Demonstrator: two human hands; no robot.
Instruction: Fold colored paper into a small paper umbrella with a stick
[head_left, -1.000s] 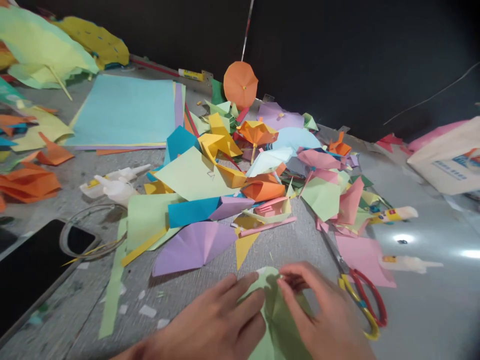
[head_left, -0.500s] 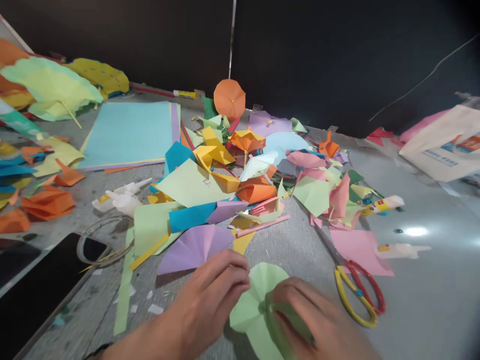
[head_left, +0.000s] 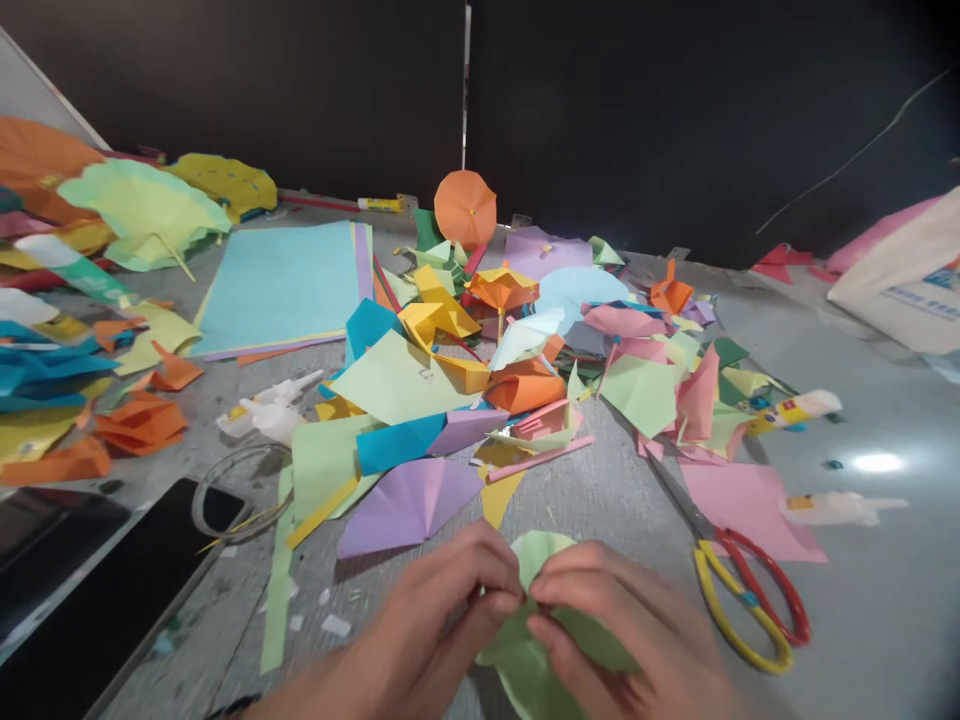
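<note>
A light green pleated paper piece [head_left: 536, 655] with a rounded, scalloped edge lies low in the middle of the view, partly covered by both hands. My left hand [head_left: 457, 610] is closed at its left side, thumb and fingertips pinched together near its centre. From the right, my right hand [head_left: 622, 620] has its thumb and fingers bent onto the same centre, almost meeting the left fingertips. What lies right between the fingertips is hidden. Just beyond my left hand rests a purple pleated paper fan [head_left: 409, 505]. Scissors [head_left: 742, 600] with red and yellow handles lie right of my right hand.
Coloured paper scraps and folded pieces [head_left: 487, 380] are heaped ahead. A stack of blue sheets [head_left: 285, 290] lies back left. Two phones, one a black phone [head_left: 127, 590], lie at left by a coil of wire [head_left: 240, 490]. A glue stick [head_left: 795, 410] and white glue bottle [head_left: 844, 508] are right.
Both hands have drawn closer together, their fingertips now gathered at the green paper's centre. The whole view has shifted slightly, so the table things appear a little lower and further apart.
</note>
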